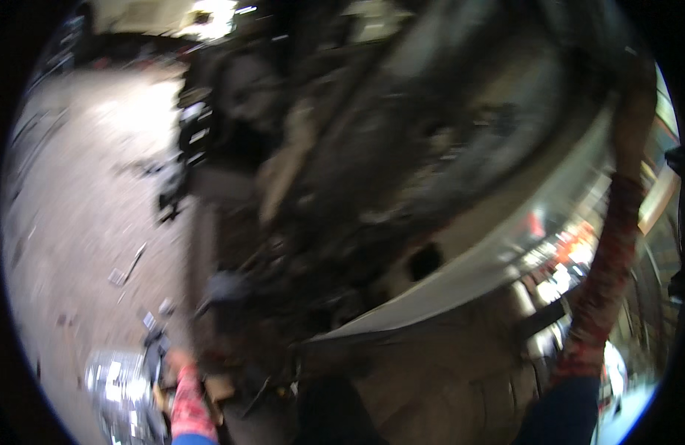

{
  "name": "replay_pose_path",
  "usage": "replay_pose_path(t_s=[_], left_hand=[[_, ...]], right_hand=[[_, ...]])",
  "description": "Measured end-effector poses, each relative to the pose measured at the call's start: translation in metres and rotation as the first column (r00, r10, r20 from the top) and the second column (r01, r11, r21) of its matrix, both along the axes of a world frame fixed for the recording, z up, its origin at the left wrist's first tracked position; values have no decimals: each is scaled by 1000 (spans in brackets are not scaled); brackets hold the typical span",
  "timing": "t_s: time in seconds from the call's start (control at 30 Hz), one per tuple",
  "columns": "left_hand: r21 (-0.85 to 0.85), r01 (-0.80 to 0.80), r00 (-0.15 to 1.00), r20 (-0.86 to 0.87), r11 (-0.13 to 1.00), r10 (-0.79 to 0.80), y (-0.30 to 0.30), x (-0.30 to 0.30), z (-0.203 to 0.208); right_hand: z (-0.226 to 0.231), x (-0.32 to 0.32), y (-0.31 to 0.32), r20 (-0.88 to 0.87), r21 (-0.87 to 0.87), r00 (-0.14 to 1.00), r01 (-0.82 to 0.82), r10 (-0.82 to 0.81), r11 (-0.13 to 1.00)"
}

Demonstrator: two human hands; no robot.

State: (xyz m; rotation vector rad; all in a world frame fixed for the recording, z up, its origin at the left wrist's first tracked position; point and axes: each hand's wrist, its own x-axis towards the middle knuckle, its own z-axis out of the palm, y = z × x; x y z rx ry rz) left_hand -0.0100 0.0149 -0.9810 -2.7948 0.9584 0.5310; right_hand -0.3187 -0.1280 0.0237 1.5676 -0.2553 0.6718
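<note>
A shiny object (118,382) sits just left of your left hand (181,360), its grip too blurred to tell. Between hands lies the dark vehicle body (342,200); leaning against its pale panel (469,273) might make your right hand (636,93), grip also unclear, slip.

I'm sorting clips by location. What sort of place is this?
Probably a vehicle repair area, though blur limits certainty: what looks like an open engine bay, a curved pale body panel beside it, and loose items on the floor.
</note>
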Motion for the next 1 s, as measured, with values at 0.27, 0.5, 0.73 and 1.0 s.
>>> replay_pose_path(t_s=[0.27, 0.5, 0.73, 1.0], left_hand=[[-183, -717, 677, -416, 673, 607, 10, 16, -61], [5, -958, 100, -931, 286, 351, 15, 0, 40], [70, -867, -232, -933, 494, -274, 115, -63, 261], [-278, -816, -13, -867, 506, -498, 222, -130, 485]], right_hand=[[-28, 27, 24, 261, 278, 828, -556, 496, 783], [-28, 28, 22, 276, 256, 785, -616, 554, 745], [-28, 30, 40, 336, 219, 662, -747, 670, 628], [-136, 40, 49, 496, 284, 440, -897, 748, 340]])
